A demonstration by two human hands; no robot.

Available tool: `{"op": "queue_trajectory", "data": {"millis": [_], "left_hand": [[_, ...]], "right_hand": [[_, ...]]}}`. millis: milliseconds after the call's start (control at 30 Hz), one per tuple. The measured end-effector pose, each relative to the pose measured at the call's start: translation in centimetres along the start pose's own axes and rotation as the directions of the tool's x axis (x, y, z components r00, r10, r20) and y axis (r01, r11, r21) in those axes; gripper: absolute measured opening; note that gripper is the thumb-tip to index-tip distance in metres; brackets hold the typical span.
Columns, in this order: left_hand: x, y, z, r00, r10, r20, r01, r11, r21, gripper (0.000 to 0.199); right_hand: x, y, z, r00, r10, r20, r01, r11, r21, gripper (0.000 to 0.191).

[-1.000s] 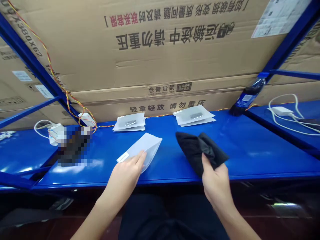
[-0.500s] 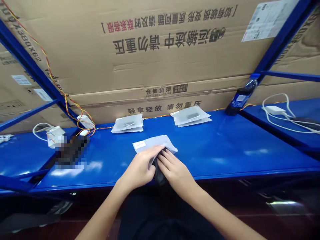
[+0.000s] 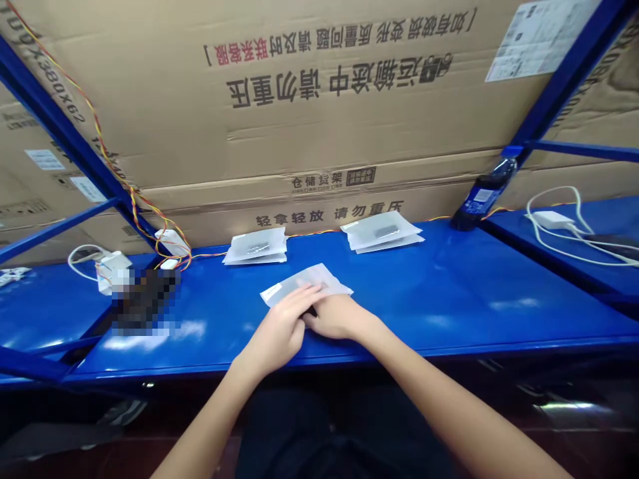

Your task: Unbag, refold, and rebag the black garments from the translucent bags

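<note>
A frosted plastic bag [image 3: 319,274] with a white label at its left corner lies at the middle of the blue shelf, its mouth facing me. My left hand [image 3: 282,326] pinches the bag's near left side, fingers on top and thumb below. My right hand [image 3: 335,315] reaches into the mouth, and the bag covers most of its fingers. Between the hands shows a small part of a black item [image 3: 310,311], which the right hand appears to grip; its kind is hidden. Behind stand two similar frosted bags, the left bag [image 3: 257,246] and the right bag [image 3: 382,231], each with something dark inside.
A bottle of dark drink [image 3: 479,196] leans at the back right by the blue post. White adapters [image 3: 112,269], twisted red-yellow wires [image 3: 134,206] and a blurred dark object [image 3: 146,299] are at left. A white cable [image 3: 542,233] lies right. Large cardboard boxes [image 3: 324,133] form the back.
My right hand has moved forward into the bag, taking the black item in, so much less of it shows. My left hand stays on the bag, which has tilted slightly.
</note>
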State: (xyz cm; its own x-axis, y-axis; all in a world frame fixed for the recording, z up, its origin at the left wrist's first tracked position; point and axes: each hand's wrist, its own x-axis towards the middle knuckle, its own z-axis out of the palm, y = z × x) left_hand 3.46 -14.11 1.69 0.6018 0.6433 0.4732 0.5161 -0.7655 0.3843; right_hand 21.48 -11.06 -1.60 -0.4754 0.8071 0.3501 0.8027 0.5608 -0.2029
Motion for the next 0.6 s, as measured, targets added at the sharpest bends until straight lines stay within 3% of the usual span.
{"op": "queue_trajectory", "data": {"millis": [100, 233, 400, 500, 600], "left_hand": [[-2.0, -0.3, -0.5, 0.998, -0.045, -0.038, 0.047, 0.998, 0.039, 0.080], [-3.3, 0.3, -0.7, 0.999, -0.033, -0.035, 0.036, 0.995, 0.091, 0.073], [-3.7, 1.3, -0.5, 0.995, 0.047, -0.085, -0.026, 0.972, 0.232, 0.057], [-4.9, 1.2, -0.6, 0.982, 0.156, -0.104, -0.106, 0.920, 0.377, 0.038], [-6.4, 0.9, -0.3, 0.949, 0.279, -0.149, -0.182, 0.867, 0.463, 0.024]], "right_hand": [[-1.5, 0.4, -1.2, 0.989, -0.146, -0.008, 0.146, 0.988, 0.058, 0.043], [-3.4, 0.3, -1.4, 0.944, -0.279, -0.178, 0.269, 0.960, -0.077, 0.047], [-4.7, 0.3, -2.1, 0.818, -0.400, -0.413, 0.357, 0.917, -0.181, 0.029], [-6.0, 0.4, -2.8, 0.751, -0.382, -0.539, 0.342, 0.923, -0.177, 0.028], [-7.4, -0.5, -2.8, 0.761, -0.293, -0.578, 0.279, 0.953, -0.117, 0.025]]}}
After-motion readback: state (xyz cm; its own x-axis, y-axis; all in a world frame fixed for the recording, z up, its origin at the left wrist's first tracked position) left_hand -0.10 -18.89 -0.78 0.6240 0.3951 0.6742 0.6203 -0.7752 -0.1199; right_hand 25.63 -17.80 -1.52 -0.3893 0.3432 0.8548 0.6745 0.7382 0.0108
